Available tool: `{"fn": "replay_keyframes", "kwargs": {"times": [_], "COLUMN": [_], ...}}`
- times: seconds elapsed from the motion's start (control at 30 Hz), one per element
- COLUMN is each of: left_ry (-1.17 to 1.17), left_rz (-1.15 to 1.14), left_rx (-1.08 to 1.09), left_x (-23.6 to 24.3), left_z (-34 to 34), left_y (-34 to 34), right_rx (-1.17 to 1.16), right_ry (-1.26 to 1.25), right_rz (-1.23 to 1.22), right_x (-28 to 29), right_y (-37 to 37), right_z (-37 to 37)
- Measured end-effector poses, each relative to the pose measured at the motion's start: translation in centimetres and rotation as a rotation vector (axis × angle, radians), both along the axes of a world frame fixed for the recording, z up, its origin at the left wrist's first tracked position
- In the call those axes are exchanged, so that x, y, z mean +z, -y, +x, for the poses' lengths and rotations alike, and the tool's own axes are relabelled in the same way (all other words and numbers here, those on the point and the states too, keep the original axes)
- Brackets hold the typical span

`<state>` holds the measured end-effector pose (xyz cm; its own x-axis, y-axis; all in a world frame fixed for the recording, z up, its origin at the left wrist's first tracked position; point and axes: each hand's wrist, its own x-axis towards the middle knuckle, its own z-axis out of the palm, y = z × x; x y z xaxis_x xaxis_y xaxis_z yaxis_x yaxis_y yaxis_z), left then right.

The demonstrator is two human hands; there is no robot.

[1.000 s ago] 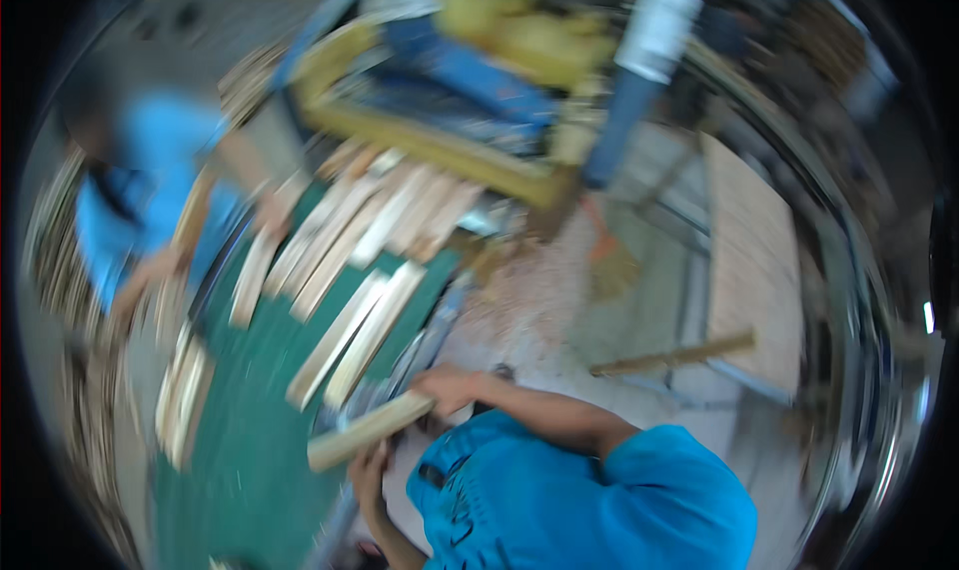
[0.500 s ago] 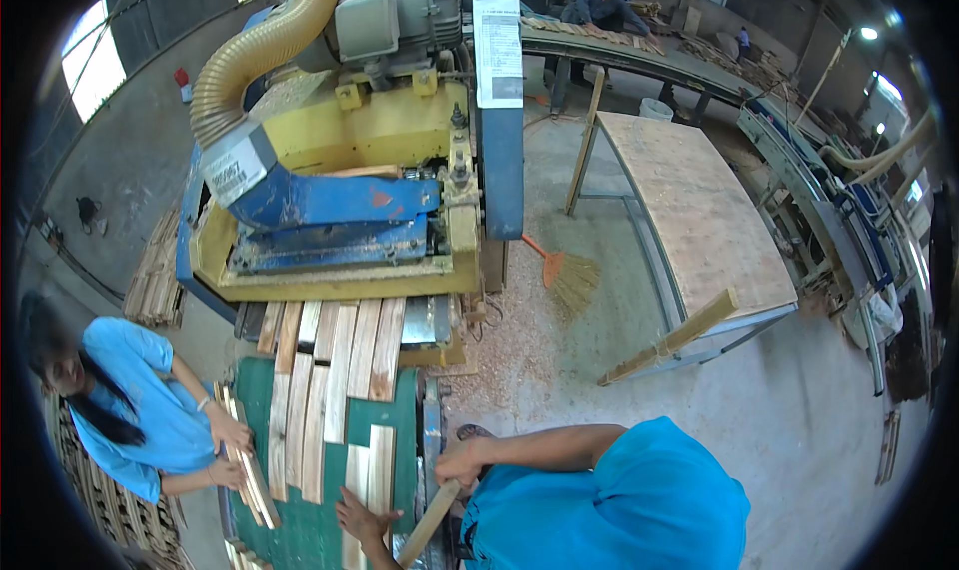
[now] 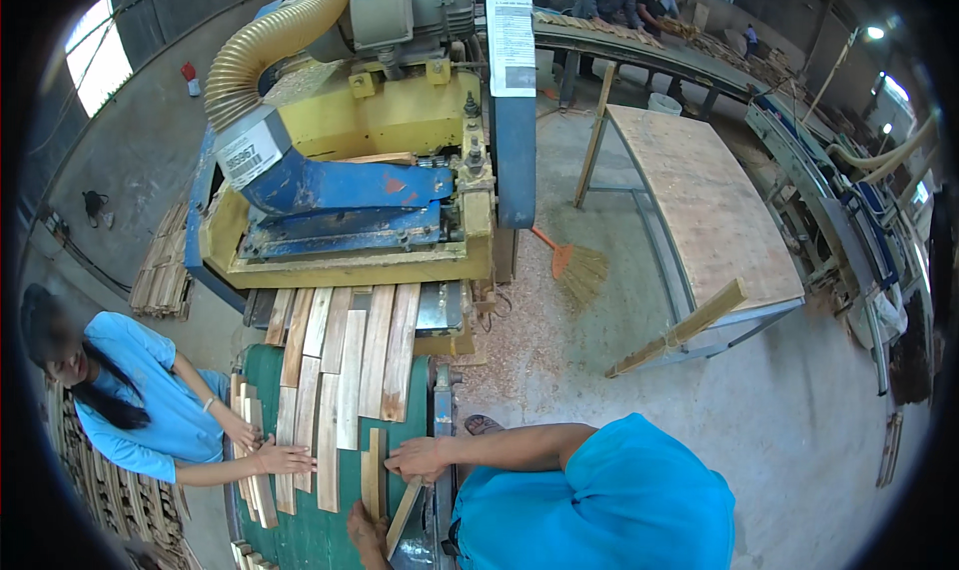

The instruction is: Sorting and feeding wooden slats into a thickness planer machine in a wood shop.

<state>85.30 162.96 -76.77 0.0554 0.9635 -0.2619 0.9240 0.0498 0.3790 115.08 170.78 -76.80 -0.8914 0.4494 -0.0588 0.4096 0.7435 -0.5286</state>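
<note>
My left hand (image 3: 367, 532) is closed around the lower end of a wooden strip (image 3: 374, 470) on the green conveyor belt (image 3: 335, 535). Just above and to the right, my right hand (image 3: 420, 458) has bent fingers beside that strip's edge. A second, slanting wooden strip (image 3: 404, 518) runs down from under its palm along the belt's right side; the grip itself is partly hidden. Ahead, several pale and brown strips (image 3: 348, 380) lie side by side, running under the yellow-and-blue machine (image 3: 350, 270). A co-worker's hand (image 3: 285, 458) rests across the strips at the left.
The co-worker in light blue (image 3: 150, 400) stands left of the belt beside a bundle of strips (image 3: 255, 460). Right of the machine are a broom (image 3: 579, 270), wood shavings (image 3: 519, 360) and a plywood-topped table (image 3: 699, 200). People (image 3: 609, 0) work at a far bench.
My right hand has moved left with its strip. My left hand has gone from spread over strips to closed around one. The co-worker's hand has reached right onto the belt's strips.
</note>
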Motion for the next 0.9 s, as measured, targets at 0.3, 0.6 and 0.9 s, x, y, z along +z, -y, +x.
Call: {"fn": "replay_keyframes", "kwargs": {"times": [0.3,0.6,0.9], "left_ry": [-0.042,0.474,-0.150], "left_rz": [-0.070,-0.113,0.160], "left_rx": [0.068,0.178,0.002], "left_x": [2.2,-0.5,-5.0], "left_z": [-3.4,-5.1,-8.4], "left_y": [1.6,5.4,7.6], "right_rx": [-0.046,-0.119,-0.561], "right_ry": [-0.106,-0.098,-0.668], "right_rz": [0.127,0.018,-0.385], "right_x": [0.4,-4.5,-5.5], "right_y": [1.6,3.9,2.9], "right_z": [-2.6,-8.7,-6.2]}}
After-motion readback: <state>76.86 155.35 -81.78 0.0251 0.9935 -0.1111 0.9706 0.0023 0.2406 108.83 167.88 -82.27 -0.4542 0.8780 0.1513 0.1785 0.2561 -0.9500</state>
